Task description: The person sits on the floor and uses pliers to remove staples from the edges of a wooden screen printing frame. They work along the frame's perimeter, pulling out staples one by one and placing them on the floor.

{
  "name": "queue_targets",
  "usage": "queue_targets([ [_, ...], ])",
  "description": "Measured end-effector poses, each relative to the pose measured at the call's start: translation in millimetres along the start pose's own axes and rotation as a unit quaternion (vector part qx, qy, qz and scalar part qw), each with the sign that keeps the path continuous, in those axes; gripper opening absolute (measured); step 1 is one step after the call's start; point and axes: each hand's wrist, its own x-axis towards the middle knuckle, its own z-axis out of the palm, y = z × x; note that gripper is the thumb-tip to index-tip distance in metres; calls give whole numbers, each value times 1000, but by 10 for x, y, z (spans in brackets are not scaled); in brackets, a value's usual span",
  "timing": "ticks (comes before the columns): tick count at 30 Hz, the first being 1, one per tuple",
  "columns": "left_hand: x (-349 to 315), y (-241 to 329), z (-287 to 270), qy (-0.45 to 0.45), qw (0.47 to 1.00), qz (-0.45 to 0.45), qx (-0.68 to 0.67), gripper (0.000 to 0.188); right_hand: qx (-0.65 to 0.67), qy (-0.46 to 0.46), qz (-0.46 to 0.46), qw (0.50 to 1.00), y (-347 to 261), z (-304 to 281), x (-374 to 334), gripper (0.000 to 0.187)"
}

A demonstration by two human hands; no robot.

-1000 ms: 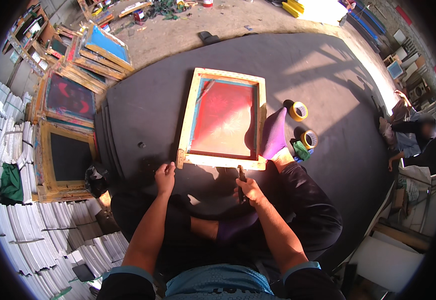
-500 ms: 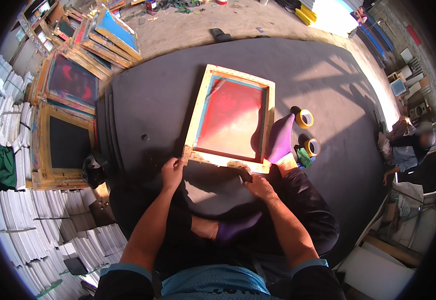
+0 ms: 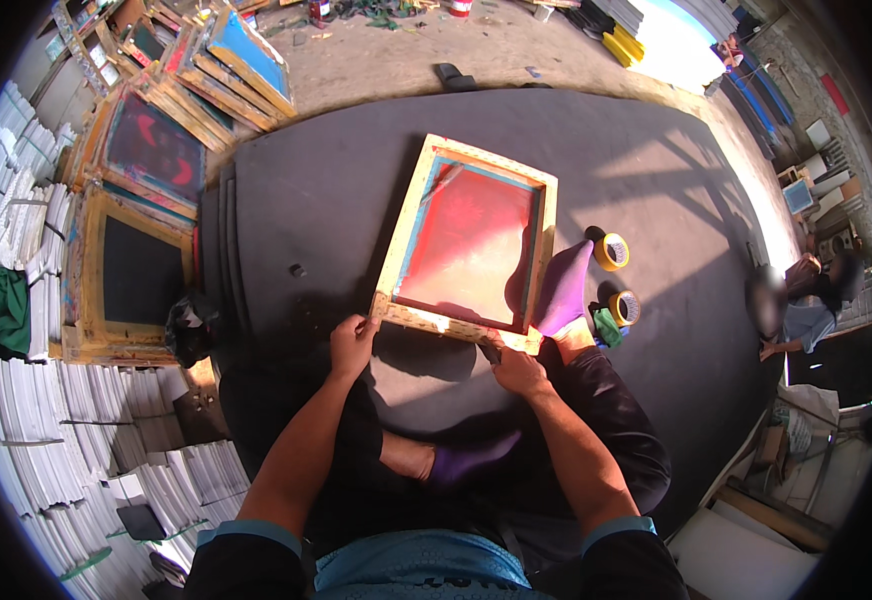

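A wooden screen-printing frame (image 3: pixel 388 262) with reddish mesh lies in front of me on dark grey sheets, its near edge toward me. My left hand (image 3: pixel 352 348) is closed, fingertips pinching at the frame's near left corner. My right hand (image 3: pixel 519 369) is closed around a small dark tool (image 3: pixel 492 351), held against the near edge right of the middle; its kind does not show clearly. My purple-socked foot (image 3: pixel 564 290) rests by the frame's right side. My other foot (image 3: pixel 471 459) is tucked nearer to me.
Two yellow tape rolls (image 3: pixel 612 252) and a green cloth (image 3: pixel 607 327) lie right of my foot. More screen frames (image 3: pixel 134 344) lean at the left, near a black plastic bag (image 3: pixel 190 330) and stacked white sheets (image 3: pixel 31 430). Another person (image 3: pixel 806 310) is at the right edge.
The view has shifted slightly, so the surroundings sit a little lower in the picture. Both hands stay at the frame's near edge. The person at the right has moved a little.
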Motion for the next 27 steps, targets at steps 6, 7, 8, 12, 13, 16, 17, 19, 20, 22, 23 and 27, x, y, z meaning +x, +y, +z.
queue_targets([
  [6,-5,-12,24,0,1000,5,-6,29,-23,21,24,999,-26,16,-25,63],
  [7,-4,6,24,2,1000,8,-7,29,-39,18,24,999,1,31,10,57],
  [8,-4,20,27,3,1000,11,-8,30,-55,16,24,998,24,39,47,52],
  [12,25,-90,53,6,1000,9,-4,30,-73,13,16,997,26,-15,77,42],
  [13,20,-86,56,5,1000,8,-6,30,-65,21,12,998,38,-7,81,42],
  [16,19,-72,66,1,1000,11,-6,29,-54,40,17,998,113,70,145,44],
  [17,20,-65,76,0,1000,14,-5,29,-56,45,30,997,151,120,184,45],
  [19,7,-53,77,-1,1000,9,-7,29,-60,51,42,996,159,134,191,46],
  [20,2,-51,72,0,1000,5,-7,29,-61,51,40,996,113,104,136,45],
  [22,2,-63,81,2,1000,4,-11,29,-62,59,29,996,117,110,126,47],
  [23,1,-70,88,2,1000,4,-12,29,-61,66,20,996,160,147,141,48],
  [27,12,-84,131,8,1000,3,-23,29,-78,71,11,994,352,369,307,49],
])
